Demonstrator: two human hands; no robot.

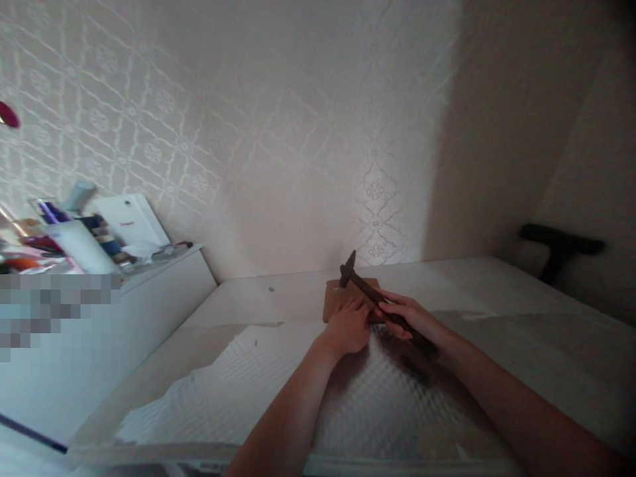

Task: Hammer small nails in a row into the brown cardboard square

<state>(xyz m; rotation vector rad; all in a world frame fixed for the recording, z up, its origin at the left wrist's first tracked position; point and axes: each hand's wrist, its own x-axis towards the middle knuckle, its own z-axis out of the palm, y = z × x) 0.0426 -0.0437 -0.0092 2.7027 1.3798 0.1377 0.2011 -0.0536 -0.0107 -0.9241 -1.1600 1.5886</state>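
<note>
Hammer (pixel 371 291): between 4 and 5 o'clock from mid-view, head over far part of board, handle slanting toward 4 o'clock.
Right hand (pixel 406 317): grip wrapped round hammer handle.
Left hand (pixel 354 323): laid on near part of board, at 6 o'clock from hammer head; cannot tell if grip pinching anything.
Board (pixel 332 305): brown, on bench (pixel 462 285), at 5 o'clock; small pale marks just beside hammer head, too small to name.
White sheet (pixel 213 391): textured, spread toward 8 o'clock.
Cabinet (pixel 163 308): at 8 o'clock, bearing cup (pixel 82 246) and white box (pixel 132 218).
Black T-shaped thing (pixel 561 240): at 3 o'clock.
</note>
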